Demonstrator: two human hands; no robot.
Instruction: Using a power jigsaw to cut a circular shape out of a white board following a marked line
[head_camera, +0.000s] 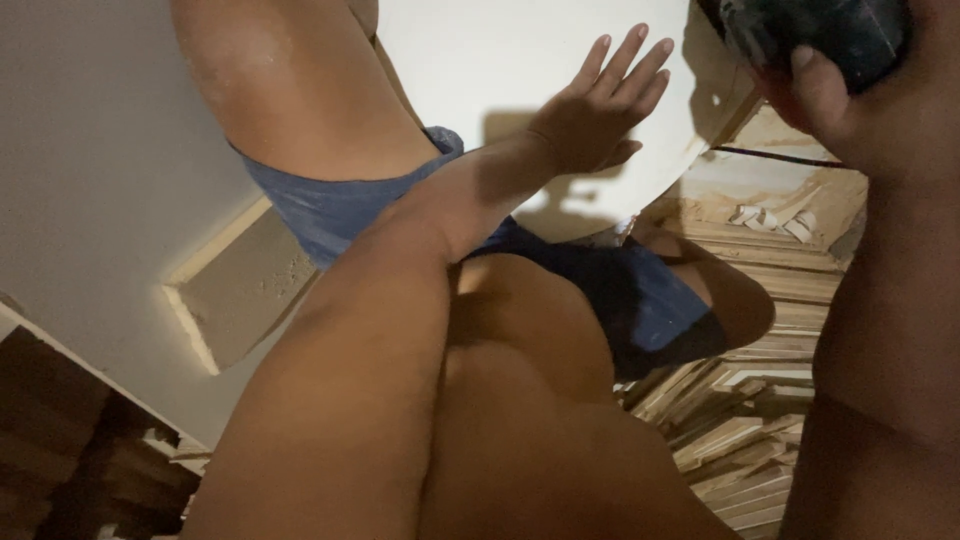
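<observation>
Pale sheet material (90, 180) fills the far left, with a shallow rectangular recess (235, 300) cut into it and dark stacked timber below, too dim to make out. Beside that comes my raised knee (290, 90) and the leg of my blue shorts (330, 205), dusted with something light.

My left forearm runs up across the middle to my left hand (595, 115), which lies flat on the white panel (480, 60). Its fingers (625, 60) are straight and spread, palm down, gripping nothing and only pressing on the surface. The panel sits just past my knees, and its curved lower edge crosses over my lap; my hand throws a sharp shadow on it.

Further right, loose wooden strips (740, 440) lie heaped on the floor, overlapping at all angles. At the top right my right hand (850, 110) is wrapped round a dark tool (820, 30), thumb across its body, held up near the panel's right edge but clear of it. Most of the tool is cut off by the frame, so I cannot tell what kind it is.

As I read it, I am at the bracing stage: one hand steadies the panel, the other has the tool ready. Bringing the two together would call for a firm, flat left palm, kept well clear of the tool's path.
</observation>
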